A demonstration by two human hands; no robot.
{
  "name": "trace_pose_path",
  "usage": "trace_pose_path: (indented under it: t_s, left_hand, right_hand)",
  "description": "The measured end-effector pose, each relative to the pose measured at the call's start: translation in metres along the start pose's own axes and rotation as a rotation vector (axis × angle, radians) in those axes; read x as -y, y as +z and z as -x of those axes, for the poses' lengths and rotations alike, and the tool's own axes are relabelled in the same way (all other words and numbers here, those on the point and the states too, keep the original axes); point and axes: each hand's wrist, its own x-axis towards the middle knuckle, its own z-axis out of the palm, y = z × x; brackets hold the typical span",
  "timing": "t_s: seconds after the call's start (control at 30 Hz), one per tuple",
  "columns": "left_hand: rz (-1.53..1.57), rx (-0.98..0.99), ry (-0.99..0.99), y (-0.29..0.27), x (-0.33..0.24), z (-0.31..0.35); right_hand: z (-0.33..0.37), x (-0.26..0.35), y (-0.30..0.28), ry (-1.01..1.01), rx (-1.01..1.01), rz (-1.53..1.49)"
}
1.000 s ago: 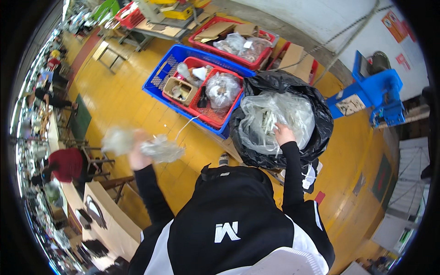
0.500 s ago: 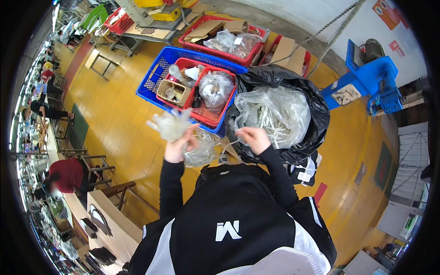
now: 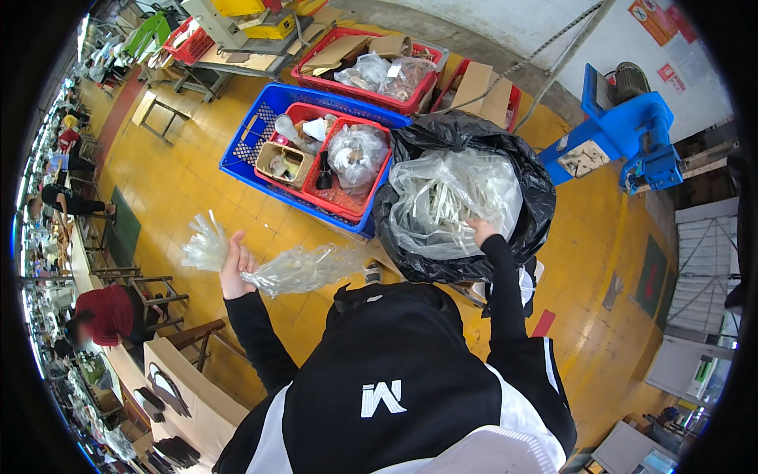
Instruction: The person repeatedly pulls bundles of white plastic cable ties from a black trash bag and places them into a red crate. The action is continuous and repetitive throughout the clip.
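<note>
A bundle of clear, translucent plastic strips (image 3: 304, 268) is gripped in my left hand (image 3: 237, 267). Its bunched end (image 3: 207, 246) sticks out to the left of the fingers, while the long loose tail trails off to the right above the floor. My right hand (image 3: 483, 232) is over the right part of a clear plastic bag (image 3: 410, 178), at the edge of the pale strips (image 3: 448, 205) heaped inside. Its fingers are curled, and what they pinch is too small to make out. A black bag (image 3: 541, 186) surrounds the clear one.
Left of the bags stands a blue crate (image 3: 237, 154) holding red baskets (image 3: 304, 110) with a carton and bagged bits. Behind are red crates (image 3: 418, 103) with cardboard. A blue machine (image 3: 612, 130) is at the right. Co-workers (image 3: 110, 316) sit along tables at the far left.
My left hand has moved left and down with the strip bundle, whose tail now stretches out sideways. My right hand has gone right, from the bag's near left edge onto the strips inside.
</note>
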Motion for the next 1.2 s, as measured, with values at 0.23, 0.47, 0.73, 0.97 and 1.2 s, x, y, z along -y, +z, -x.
trace_pose_path:
  t_s: [0.23,0.47,0.73,0.97,1.2]
  left_hand:
    - [-0.034,0.067,-0.061,0.035,0.008,-0.003]
    - [-0.108,0.141,-0.145,0.050,0.036,0.017]
    - [-0.298,0.521,-0.030,0.134,0.106,0.044]
    - [-0.150,0.636,0.124,0.149,0.102,0.028]
    - [-0.154,0.547,0.027,0.155,0.093,0.039]
  right_hand:
    - [-0.068,-0.040,0.063,0.467,-0.045,-0.069]
    - [-0.017,0.082,-0.018,0.003,-0.392,-0.834]
    - [0.070,0.249,-0.103,-0.287,0.075,-1.364]
    - [0.067,0.275,-0.102,-0.109,-0.335,-1.196]
    - [0.068,0.288,-0.118,-0.302,-0.250,-0.678]
